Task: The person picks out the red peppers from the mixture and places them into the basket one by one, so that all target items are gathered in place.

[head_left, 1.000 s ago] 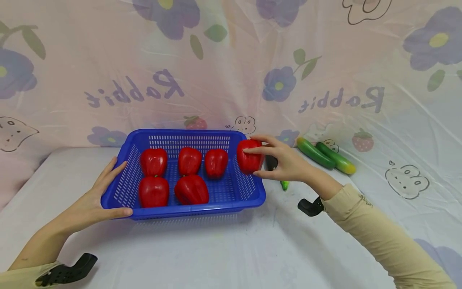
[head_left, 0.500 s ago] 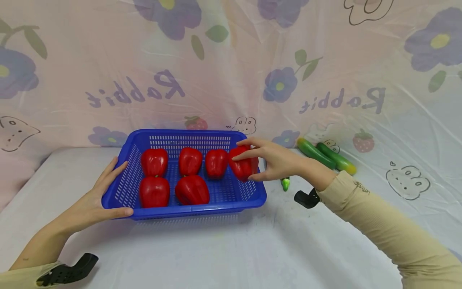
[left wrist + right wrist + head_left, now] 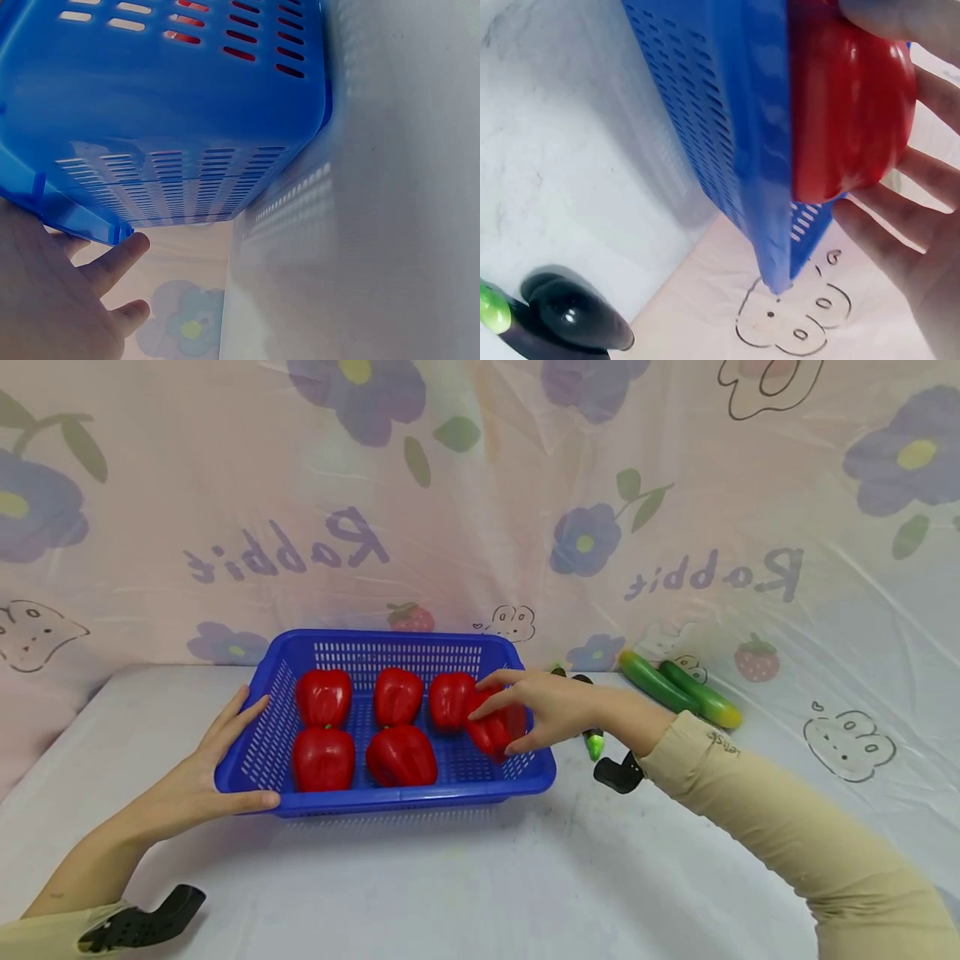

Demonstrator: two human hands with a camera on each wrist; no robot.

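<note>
A blue slotted basket holds several red bell peppers. My left hand holds its near left corner, thumb along the front rim and fingers spread on the left rim; in the left wrist view, fingertips touch the rim's edge. At the basket's right end my right hand grips another red bell pepper between thumb and fingers. That pepper is tilted, low inside the basket, beside the right-hand pepper of the back row. The hand covers part of it in the head view.
Dark eggplants with green ends lie just right of the basket, partly behind the right hand. Two green cucumber-like vegetables with yellow ends lie farther right by the backdrop. A white cloth covers the table.
My right hand has carried the bell pepper left and down, from over the basket's right rim to inside it. The left hand and the basket have stayed in place.
</note>
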